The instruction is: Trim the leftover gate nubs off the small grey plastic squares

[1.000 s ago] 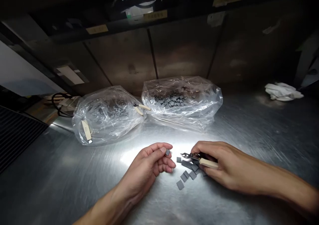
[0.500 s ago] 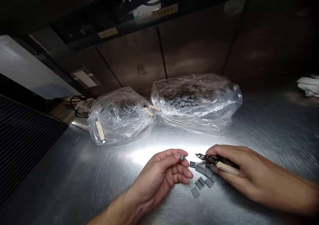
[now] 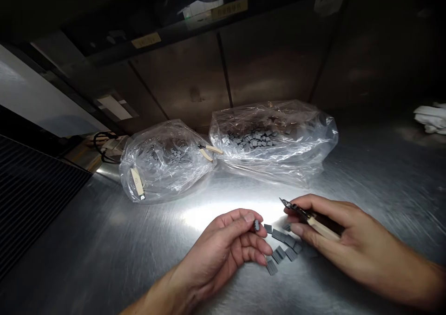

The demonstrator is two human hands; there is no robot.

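Head view shows a small gray piece pinched between the thumb and first finger of the left hand. The other fingers of that hand curl in gently below it. The right hand is closed around a pair of small pliers with a pale handle. Their dark metal tips point up and to the left, and they are not touching the piece.

Between the two hands, a loose group of flat gray pieces lies on the steel counter. Some touch each other and some lie a little apart. Both hands are just beside this group.

Farther back on the counter are two clear plastic bags, side by side and touching. Both bags are full of gray pieces that look like the ones on the counter. Another pair of small pliers rests where the two bags meet, and a pale strip lies on the left bag. A crumpled white cloth sits far off to the right. A black grate is at the left edge of the counter, and a dark metal wall stands behind it all.
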